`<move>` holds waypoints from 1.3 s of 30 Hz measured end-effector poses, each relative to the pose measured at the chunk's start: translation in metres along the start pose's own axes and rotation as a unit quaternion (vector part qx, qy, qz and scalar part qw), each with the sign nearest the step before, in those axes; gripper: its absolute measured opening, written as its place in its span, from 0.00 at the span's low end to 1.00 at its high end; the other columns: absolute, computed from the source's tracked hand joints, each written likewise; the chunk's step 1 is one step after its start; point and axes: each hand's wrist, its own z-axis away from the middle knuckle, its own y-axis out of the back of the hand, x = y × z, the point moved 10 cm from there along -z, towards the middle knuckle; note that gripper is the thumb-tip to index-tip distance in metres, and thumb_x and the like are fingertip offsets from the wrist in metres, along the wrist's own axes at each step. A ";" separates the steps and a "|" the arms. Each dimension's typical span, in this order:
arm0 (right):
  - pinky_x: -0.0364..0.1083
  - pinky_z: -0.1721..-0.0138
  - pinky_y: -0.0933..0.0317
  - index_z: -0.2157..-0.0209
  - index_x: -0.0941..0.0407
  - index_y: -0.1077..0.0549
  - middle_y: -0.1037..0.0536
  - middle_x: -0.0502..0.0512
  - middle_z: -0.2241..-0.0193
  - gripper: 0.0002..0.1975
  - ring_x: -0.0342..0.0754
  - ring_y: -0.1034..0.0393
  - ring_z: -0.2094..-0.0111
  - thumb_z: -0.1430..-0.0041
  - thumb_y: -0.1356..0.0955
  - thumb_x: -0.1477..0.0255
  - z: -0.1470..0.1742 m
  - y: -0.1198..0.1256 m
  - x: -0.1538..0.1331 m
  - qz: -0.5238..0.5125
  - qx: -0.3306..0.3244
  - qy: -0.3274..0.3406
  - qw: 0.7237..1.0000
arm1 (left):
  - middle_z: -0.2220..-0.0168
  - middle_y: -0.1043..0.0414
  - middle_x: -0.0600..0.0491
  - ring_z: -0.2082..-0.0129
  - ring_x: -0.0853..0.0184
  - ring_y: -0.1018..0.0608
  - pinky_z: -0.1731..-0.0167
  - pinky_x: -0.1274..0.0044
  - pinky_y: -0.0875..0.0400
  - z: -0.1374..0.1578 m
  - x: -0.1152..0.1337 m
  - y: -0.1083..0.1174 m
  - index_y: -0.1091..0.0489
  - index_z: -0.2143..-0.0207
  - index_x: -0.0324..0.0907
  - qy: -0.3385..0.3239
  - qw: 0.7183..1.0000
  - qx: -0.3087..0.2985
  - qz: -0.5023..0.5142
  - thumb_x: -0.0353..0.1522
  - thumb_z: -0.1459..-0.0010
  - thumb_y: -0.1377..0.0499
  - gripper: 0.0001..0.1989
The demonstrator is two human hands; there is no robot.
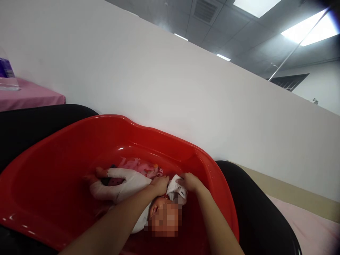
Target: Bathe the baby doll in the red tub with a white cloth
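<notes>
A baby doll [130, 186] in white clothes lies on its back in a red baby bathtub [47, 170], its bare feet to the left and its blurred-out head toward me. My left hand [160, 185] reaches across its chest, fingers curled down by the white cloth; what they grip is hidden. Pinched in my right hand [190, 181] is a white cloth [176, 187] with small dark prints, bunched just above the doll's head. Whether this cloth is part of the doll's clothing, I cannot tell. Beyond the doll lie pink doll-like figures [138, 165], partly covered.
Black padded surfaces [261, 209] flank the tub on both sides. A white partition [164, 88] rises right behind it. At far left a clear bottle [7, 76] with a purple label stands on a pink cloth [39, 94]. Pale pink fabric [308, 223] lies at right.
</notes>
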 end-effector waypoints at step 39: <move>0.40 0.72 0.49 0.61 0.61 0.25 0.22 0.59 0.65 0.13 0.43 0.33 0.70 0.42 0.35 0.67 -0.001 -0.024 0.000 -0.056 -0.100 0.006 0.993 | 0.56 0.26 0.43 0.56 0.54 0.23 0.58 0.67 0.28 -0.002 0.004 0.000 0.34 0.58 0.39 -0.016 0.999 -0.002 -0.052 0.30 0.54 0.41 0.18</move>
